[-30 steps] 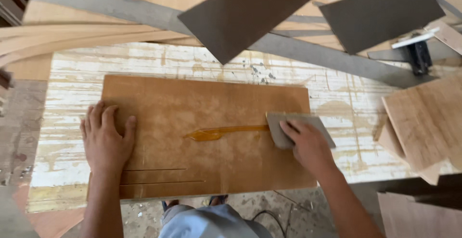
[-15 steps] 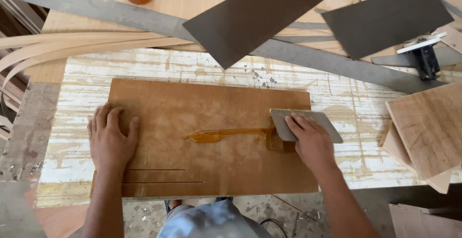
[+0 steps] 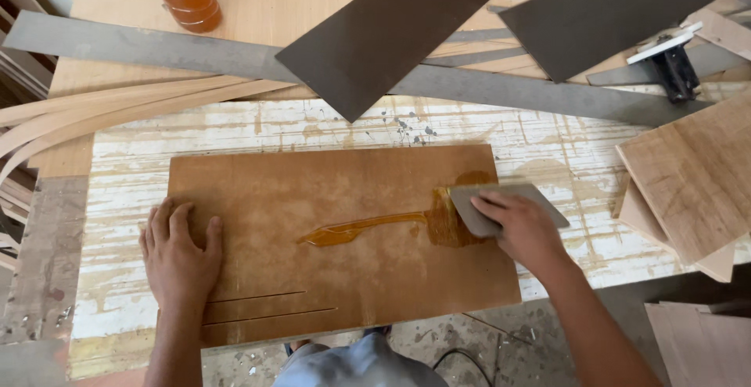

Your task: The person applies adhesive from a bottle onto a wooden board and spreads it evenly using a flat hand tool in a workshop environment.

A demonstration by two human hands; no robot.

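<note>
Clearly the relation that matters is between the grey flat rectangular spreader card (image 3: 512, 201) and the long amber streak of glue (image 3: 364, 226) on the brown rectangular wooden board (image 3: 336, 238). The streak lies to the left of the card, and its long axis runs nearly along the board's length, rising a little toward the right — so it points straight at the card's left edge. The right hand (image 3: 526, 230) is the nearer one; its fingers (image 3: 491, 207) are pressed flat on top of the card, holding it down on the board near the right end, not wrapped around anything. The left hand (image 3: 180, 258) rests well apart, near the board's left end, palm down with the fingers spread open, holding nothing, only pressing the board on the white, paint-stained tabletop (image 3: 547, 160).

Compared with the picture one second ago, the card now stands a bit higher and to the right, and a wider smeared patch of glue (image 3: 446, 226) shows under its left edge, where before was only the thin line. The left hand keeps the same place on the board — the whole view has only shifted down a little.
</note>
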